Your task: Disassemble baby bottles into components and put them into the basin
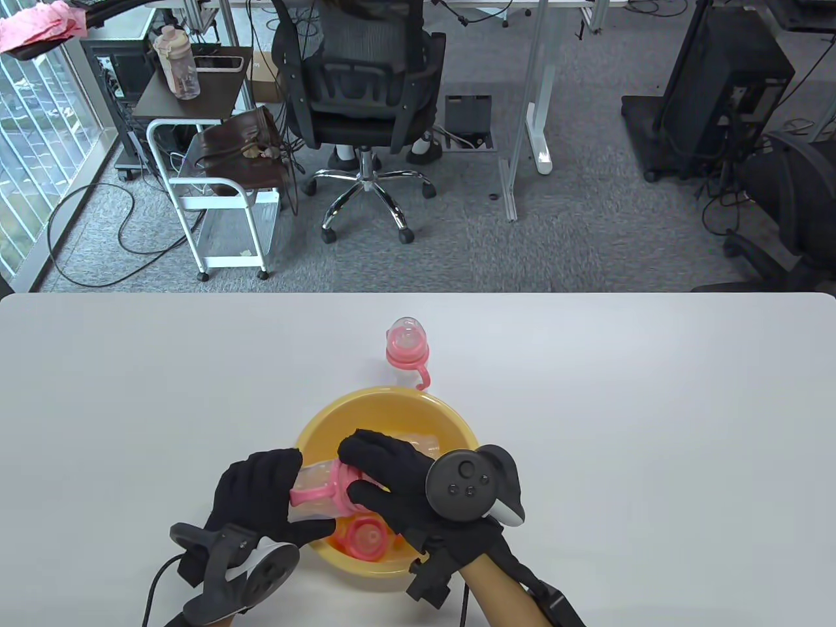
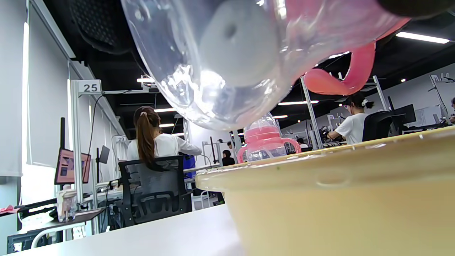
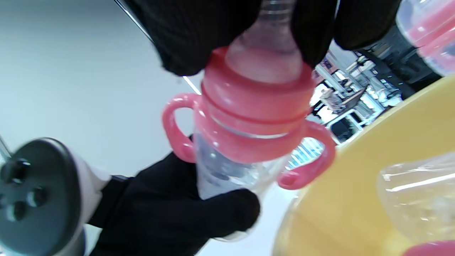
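I am holding a baby bottle (image 1: 320,490) on its side over the near-left rim of the yellow basin (image 1: 313,424), which I am taking as my landmark. My left hand (image 1: 258,493) is wrapping its fingers round the clear body just outside that rim, thumb underneath in the right wrist view. My right hand (image 1: 392,477) is reaching across the basin from its right side and closing its fingers on the top end: the right wrist view shows them pinching the clear teat (image 3: 266,57) above the pink screw ring (image 3: 256,106), with the two pink handles (image 3: 176,124) sticking out to either side. So both hands are gripping the same bottle, one at each end. Inside the basin, toward its near side, a pink collar piece (image 1: 366,539) is already lying, and a clear part (image 1: 424,444) is resting further in, though I cannot tell exactly what it is. Just beyond the far rim a second bottle (image 1: 408,343) is standing upright on the table (image 1: 653,424), capped and whole. I am judging the step in hand to be taking the top off this bottle. The next move is calling for a firm left-hand hold on the body while the right twists the ring loose; gripping mainly the soft teat may slip, so shifting down onto the ring looks wiser. Then the parts are going into the basin.
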{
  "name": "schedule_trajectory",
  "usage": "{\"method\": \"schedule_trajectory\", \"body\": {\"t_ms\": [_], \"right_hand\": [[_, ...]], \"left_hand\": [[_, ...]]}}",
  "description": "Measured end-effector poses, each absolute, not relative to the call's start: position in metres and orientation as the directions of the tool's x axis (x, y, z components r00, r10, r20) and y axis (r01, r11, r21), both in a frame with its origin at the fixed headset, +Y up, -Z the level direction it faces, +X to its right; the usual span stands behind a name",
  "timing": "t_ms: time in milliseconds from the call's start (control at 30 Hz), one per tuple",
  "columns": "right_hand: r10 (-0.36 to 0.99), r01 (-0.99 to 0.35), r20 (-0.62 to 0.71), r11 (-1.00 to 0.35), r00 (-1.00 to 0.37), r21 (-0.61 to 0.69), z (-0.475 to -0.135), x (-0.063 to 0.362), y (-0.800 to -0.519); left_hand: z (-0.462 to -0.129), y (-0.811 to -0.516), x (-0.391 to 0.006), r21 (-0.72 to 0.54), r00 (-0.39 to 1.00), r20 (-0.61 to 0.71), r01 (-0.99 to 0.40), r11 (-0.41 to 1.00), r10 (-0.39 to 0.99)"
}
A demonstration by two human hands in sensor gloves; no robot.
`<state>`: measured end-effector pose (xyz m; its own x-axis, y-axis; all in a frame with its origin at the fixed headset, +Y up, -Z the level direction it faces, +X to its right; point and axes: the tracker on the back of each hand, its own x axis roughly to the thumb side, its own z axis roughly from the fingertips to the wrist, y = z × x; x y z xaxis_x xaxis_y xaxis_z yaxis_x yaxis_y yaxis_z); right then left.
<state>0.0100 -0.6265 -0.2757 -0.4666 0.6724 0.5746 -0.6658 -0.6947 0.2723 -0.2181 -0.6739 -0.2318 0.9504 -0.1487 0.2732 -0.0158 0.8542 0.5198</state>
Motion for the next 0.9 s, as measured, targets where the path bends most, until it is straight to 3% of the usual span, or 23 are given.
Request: {"method": "schedule_trajectory", "body": {"t_ms": [133, 200, 333, 433, 700, 900], "right_hand": [[0.649, -0.562, 0.475, -0.758, -0.595, 0.331, -0.280, 0.011, -0.634], [0.692, -0.560, 0.432, -0.721, -0.577, 0.407, -0.280, 0.011, -0.637], [0.725, -0.595, 0.471, -0.686, -0.503, 0.419, -0.280, 0.012, -0.632], [0.735, -0.641, 0.521, -0.658, -0.434, 0.396, -0.277, 0.011, -0.625], [0.690, -0.660, 0.584, -0.680, -0.427, 0.320, -0.272, 0.011, -0.619], [0.659, -0.606, 0.514, -0.737, -0.549, 0.299, -0.274, 0.012, -0.626]], "left_hand": [[-0.231, -0.674, -0.218, 0.522, 0.949, 0.275, -0.011, 0.853, -0.156], [-0.231, -0.676, -0.216, 0.522, 0.942, 0.277, 0.019, 0.853, -0.190], [-0.232, -0.677, -0.217, 0.508, 0.947, 0.279, -0.005, 0.861, -0.159], [-0.232, -0.675, -0.219, 0.512, 0.951, 0.282, -0.036, 0.858, -0.129], [-0.229, -0.674, -0.219, 0.551, 0.949, 0.283, -0.039, 0.834, -0.142], [-0.225, -0.671, -0.215, 0.581, 0.944, 0.276, -0.013, 0.814, -0.182]]}}
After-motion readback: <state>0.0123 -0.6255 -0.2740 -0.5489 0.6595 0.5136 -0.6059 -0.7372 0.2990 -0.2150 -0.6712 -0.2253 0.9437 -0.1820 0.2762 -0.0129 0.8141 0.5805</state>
